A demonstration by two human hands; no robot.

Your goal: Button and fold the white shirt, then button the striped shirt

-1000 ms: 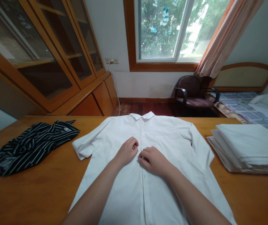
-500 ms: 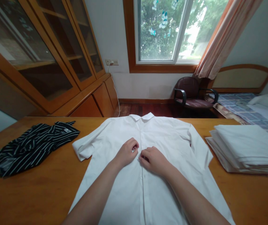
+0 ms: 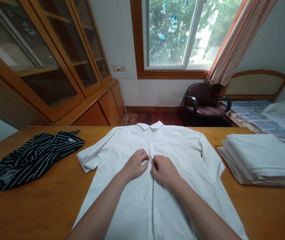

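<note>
While the white shirt [image 3: 135, 203] is lying front up and spread out on the wooden counter [image 3: 42, 213], both hands are working at its button placket [image 3: 149, 206], below the collar [image 3: 150, 125]. The collar is pointing toward the far edge of the counter, and the lower part of the shirt is running out of view at the near side. The left hand [image 3: 136, 165] is resting on the shirt just left of the placket, its fingers [image 3: 142, 154] bending toward the thumb and leaving a small gap. The right hand [image 3: 165, 169] is lying just right of the placket, its fingers curling inward and nearly closing. The two sets of fingertips are facing each other, near but apart. Whether either hand is pinching a button or the fabric edge cannot be told, as the grip is partly hidden. Some creases are showing on the right half of the shirt, and both sleeves are angling outward. A black striped garment [image 3: 40, 155] is lying crumpled on the left of the counter, well apart from the hands. A stack of folded white cloth [image 3: 269, 156] is sitting on the right, near the right sleeve [image 3: 212, 158].
</note>
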